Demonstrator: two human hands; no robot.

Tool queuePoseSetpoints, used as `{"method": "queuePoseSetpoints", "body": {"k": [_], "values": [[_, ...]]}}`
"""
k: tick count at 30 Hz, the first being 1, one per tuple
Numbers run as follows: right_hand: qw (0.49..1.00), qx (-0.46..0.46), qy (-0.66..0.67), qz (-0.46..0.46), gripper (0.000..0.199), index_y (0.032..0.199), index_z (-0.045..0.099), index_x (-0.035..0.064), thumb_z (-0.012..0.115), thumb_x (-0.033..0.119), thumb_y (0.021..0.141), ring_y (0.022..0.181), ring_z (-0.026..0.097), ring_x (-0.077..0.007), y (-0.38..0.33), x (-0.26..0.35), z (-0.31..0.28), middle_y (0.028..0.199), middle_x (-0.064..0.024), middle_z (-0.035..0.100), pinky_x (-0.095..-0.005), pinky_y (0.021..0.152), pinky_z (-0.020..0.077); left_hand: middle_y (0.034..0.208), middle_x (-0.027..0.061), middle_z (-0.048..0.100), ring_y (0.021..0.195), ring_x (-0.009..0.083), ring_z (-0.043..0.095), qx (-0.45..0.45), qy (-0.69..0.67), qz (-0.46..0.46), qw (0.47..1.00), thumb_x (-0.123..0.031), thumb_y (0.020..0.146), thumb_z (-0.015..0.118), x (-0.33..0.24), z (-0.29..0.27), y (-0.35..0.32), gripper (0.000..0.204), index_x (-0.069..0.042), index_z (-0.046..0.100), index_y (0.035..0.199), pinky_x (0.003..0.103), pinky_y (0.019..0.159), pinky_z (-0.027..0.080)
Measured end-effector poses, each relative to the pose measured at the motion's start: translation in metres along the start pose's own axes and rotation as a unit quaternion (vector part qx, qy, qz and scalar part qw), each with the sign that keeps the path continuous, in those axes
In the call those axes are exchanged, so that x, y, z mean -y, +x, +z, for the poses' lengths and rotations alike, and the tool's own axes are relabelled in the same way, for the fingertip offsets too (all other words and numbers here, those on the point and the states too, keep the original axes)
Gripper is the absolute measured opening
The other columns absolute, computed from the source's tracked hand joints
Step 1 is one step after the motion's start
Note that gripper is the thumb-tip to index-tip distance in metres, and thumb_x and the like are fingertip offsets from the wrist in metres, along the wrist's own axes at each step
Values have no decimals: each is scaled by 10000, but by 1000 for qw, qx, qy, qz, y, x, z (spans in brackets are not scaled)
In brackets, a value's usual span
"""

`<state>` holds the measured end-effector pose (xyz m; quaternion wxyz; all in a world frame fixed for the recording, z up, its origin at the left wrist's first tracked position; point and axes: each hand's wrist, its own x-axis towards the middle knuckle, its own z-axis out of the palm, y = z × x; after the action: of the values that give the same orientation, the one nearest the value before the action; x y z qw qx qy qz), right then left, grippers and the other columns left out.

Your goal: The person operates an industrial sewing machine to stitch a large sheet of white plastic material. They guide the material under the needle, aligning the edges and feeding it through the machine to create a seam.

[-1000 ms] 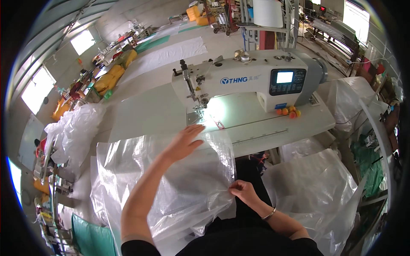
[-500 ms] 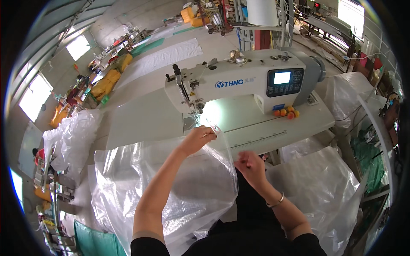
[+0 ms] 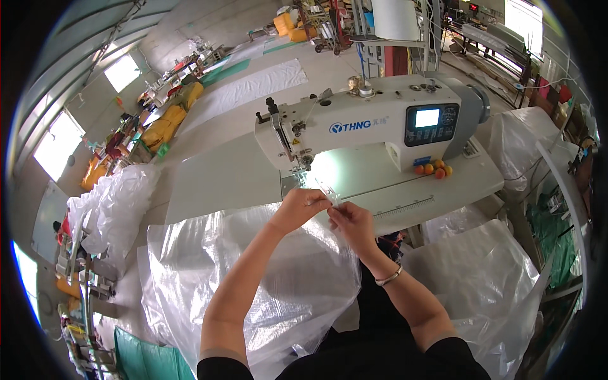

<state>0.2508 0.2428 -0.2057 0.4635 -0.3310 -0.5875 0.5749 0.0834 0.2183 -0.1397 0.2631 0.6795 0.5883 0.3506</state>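
Note:
A clear woven plastic sheet point(image 3: 285, 272) hangs over the near edge of the sewing table and down across my lap. My left hand point(image 3: 303, 210) pinches its top edge just below the needle area of a white sewing machine point(image 3: 370, 117). Close beside it, my right hand point(image 3: 352, 226), with a bracelet at the wrist, has its fingers closed on the same edge, by the sheet's right corner. Bunched plastic shows between the two hands. Their fingers partly hide the gripped edge. The machine's lamp shines brightly on the tabletop.
Several small orange fruits point(image 3: 437, 168) lie at the machine's base. A white thread cone point(image 3: 397, 20) stands behind it. More clear plastic sheeting point(image 3: 468, 278) is piled at the right, and a crumpled heap of plastic point(image 3: 120, 202) at the left. A green sheet point(image 3: 149, 358) hangs lower left.
My right hand has moved up and left from beside the sheet to its edge and closed on it next to my left hand. The view has shifted slightly.

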Motion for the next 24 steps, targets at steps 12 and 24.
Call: {"method": "queuePoseSetpoints", "body": {"k": [12, 24], "values": [[867, -6, -409, -285, 484, 1329, 530, 71, 615, 68, 853, 521, 596, -267, -10, -15, 11, 669, -92, 619, -363, 462, 442, 611, 6, 505, 588, 86, 441, -12, -38, -184, 982, -270, 905, 611, -2, -4, 6, 298, 17, 675, 859, 278, 551, 384], [894, 112, -361, -242, 324, 1149, 592, 16, 638, 138, 852, 528, 605, -303, -84, -18, -16, 634, -120, 606, -393, 482, 465, 642, -12, 523, 595, 60, 441, -25, 45, -162, 985, -211, 876, 647, 40, -17, 16, 214, -9, 659, 808, 245, 546, 362]]}}
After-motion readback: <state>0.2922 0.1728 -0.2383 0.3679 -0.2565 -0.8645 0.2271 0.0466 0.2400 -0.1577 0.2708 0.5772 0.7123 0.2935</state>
